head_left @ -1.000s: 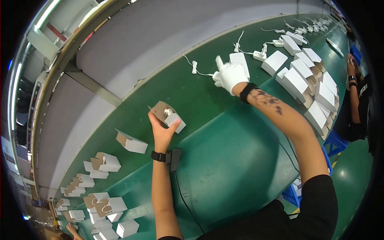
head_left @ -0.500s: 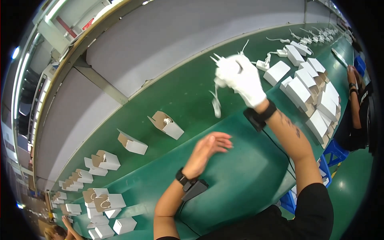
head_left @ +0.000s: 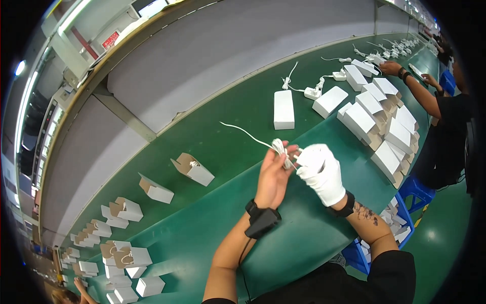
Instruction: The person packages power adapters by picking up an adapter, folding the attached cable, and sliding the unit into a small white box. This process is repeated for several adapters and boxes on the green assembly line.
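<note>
My left hand (head_left: pixel 272 183), bare, is closed on a bundled white cable (head_left: pixel 279 147); a loose end trails away to the left. Close beside it, my right hand (head_left: pixel 324 177) wears a white glove and is closed round a white power adapter, its pale prongs (head_left: pixel 298 156) poking out toward my left fingers. Much of the adapter blends with the glove or hides behind it. Both hands are above the near green bench mat (head_left: pixel 304 228). Beyond them stands a closed white box (head_left: pixel 284 109).
Stacked white boxes (head_left: pixel 387 137) lie at the right, with adapters and cables (head_left: pixel 313 92) behind. Open boxes (head_left: pixel 194 169) line the left. A blue crate (head_left: pixel 357 258) is below the bench edge. A co-worker's arm (head_left: pixel 422 93) reaches in at far right.
My right hand has come back toward me with the adapter and its dangling cable. My left hand, empty before, now grips the cable bundle. The co-worker's arm has reached over the bench.
</note>
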Demonstrator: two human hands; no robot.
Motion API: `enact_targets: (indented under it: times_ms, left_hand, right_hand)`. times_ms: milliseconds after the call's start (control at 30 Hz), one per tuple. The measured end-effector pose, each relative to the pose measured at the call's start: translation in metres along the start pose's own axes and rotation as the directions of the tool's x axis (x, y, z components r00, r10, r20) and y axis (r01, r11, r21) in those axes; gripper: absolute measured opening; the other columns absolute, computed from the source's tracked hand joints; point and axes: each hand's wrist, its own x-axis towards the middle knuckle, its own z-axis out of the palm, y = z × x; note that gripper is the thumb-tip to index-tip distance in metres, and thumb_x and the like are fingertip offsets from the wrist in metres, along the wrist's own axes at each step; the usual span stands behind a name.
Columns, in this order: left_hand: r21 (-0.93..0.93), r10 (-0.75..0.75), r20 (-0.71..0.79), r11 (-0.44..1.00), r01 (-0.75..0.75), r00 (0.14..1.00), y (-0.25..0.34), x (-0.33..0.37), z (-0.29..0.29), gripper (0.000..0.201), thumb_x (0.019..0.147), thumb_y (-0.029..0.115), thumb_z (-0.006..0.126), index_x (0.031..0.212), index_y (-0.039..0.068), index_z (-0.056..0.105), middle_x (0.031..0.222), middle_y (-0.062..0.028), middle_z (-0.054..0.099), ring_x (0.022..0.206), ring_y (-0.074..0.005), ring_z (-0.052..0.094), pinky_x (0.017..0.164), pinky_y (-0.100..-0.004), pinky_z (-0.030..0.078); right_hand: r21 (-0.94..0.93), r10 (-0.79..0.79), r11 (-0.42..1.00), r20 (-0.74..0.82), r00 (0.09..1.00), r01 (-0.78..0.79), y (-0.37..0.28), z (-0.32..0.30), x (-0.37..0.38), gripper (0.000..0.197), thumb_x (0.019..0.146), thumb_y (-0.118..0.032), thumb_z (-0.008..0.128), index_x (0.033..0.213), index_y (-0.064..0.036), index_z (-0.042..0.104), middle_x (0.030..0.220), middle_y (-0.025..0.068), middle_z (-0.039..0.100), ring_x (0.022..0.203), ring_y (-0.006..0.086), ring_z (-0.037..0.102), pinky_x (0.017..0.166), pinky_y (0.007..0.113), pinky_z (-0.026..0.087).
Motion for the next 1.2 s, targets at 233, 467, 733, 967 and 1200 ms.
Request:
enact_targets:
  times_ms: [233,467,733,967,1200]
  left_hand:
    - [-0.044,0.021,0.015,0.999,-0.021,1.0,-0.027,-0.008,0.034,0.056,0.101,0.04,0.03,0.144,0.005,0.027,0.141,-0.0128,0.039,0.129,-0.0221,0.04,0.109,-0.0357,0.028]
    - [0.447,0.092,-0.001,0.891,-0.082,0.996,-0.04,0.048,-0.004,0.063,0.1,0.049,0.029,0.146,0.006,0.024,0.148,-0.0094,0.032,0.129,-0.0211,0.039,0.106,-0.0364,0.033]
    - [0.893,0.29,-0.144,-0.373,0.25,0.946,0.016,0.182,-0.027,0.09,0.067,0.043,0.07,0.135,-0.003,0.034,0.127,-0.0195,0.05,0.116,-0.0343,0.05,0.093,-0.0416,0.043]
    - [0.641,-0.307,-0.038,0.723,0.259,0.951,0.036,0.153,-0.09,0.08,0.059,0.004,0.062,0.133,-0.004,0.034,0.123,-0.0131,0.052,0.115,-0.0255,0.051,0.095,-0.0333,0.042]
    - [0.476,-0.371,0.092,0.831,0.286,0.924,0.026,0.046,-0.083,0.079,0.065,-0.003,0.058,0.139,0.003,0.03,0.126,-0.0072,0.05,0.119,-0.0183,0.048,0.097,-0.0314,0.041]
  right_hand:
    - [-0.529,-0.24,0.803,0.133,0.962,0.274,0.022,-0.008,0.001,0.044,0.077,-0.014,0.072,0.116,-0.0028,0.054,0.098,0.0036,0.064,0.083,0.0139,0.06,0.072,0.026,0.048]
    - [0.294,0.366,0.876,0.112,0.924,-0.382,0.049,-0.015,0.0,0.047,0.086,-0.023,0.063,0.126,-0.0023,0.049,0.112,0.0091,0.06,0.094,0.0174,0.06,0.08,0.03,0.05]
    - [0.698,0.441,0.578,0.17,0.881,-0.424,-0.001,-0.062,0.018,0.06,0.09,-0.04,0.058,0.132,-0.0005,0.041,0.119,0.0148,0.054,0.095,0.0228,0.061,0.082,0.037,0.053]
    - [0.639,0.479,0.556,0.276,0.833,-0.532,-0.055,-0.085,0.004,0.066,0.089,-0.044,0.058,0.133,0.001,0.039,0.116,0.0182,0.054,0.094,0.0267,0.063,0.08,0.042,0.055]
    - [0.449,0.536,0.599,0.39,0.749,-0.663,-0.063,-0.078,-0.009,0.069,0.088,-0.043,0.06,0.134,0.002,0.037,0.118,0.0187,0.053,0.097,0.0269,0.062,0.084,0.043,0.054]
